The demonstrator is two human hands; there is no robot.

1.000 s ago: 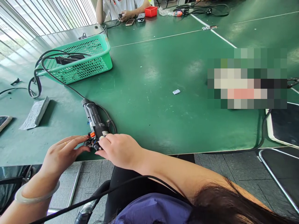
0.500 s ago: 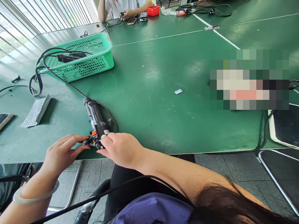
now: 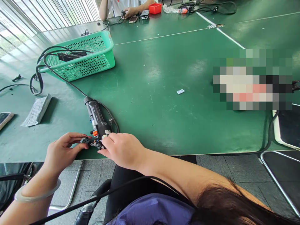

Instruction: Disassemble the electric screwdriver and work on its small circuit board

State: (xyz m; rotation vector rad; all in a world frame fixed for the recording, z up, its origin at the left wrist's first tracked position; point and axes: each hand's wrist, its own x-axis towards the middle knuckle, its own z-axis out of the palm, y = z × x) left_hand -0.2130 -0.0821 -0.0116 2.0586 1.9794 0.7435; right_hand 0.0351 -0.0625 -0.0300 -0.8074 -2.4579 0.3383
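Note:
A black cylindrical device (image 3: 98, 117) with an opened end, wires and an orange part (image 3: 95, 133) lies on the green table near its front edge. My right hand (image 3: 124, 148) is closed around the device's near end, its fingertips by the exposed wires. Just left of that end, my left hand (image 3: 63, 150) pinches a small dark component (image 3: 84, 140) between thumb and fingers. A black cable (image 3: 77, 89) runs along the device toward a green basket.
The green basket (image 3: 86, 69) holds black items and cable. A paper packet (image 3: 37, 110) and a phone (image 3: 5, 118) lie at the left. Across the green table (image 3: 159, 118), a person's hand (image 3: 131, 12) is near a red box (image 3: 155, 8). A blurred patch covers the right side.
My left hand has drawn back slightly left and turned, and more of the small component shows between its fingers. My right hand keeps its hold on the device.

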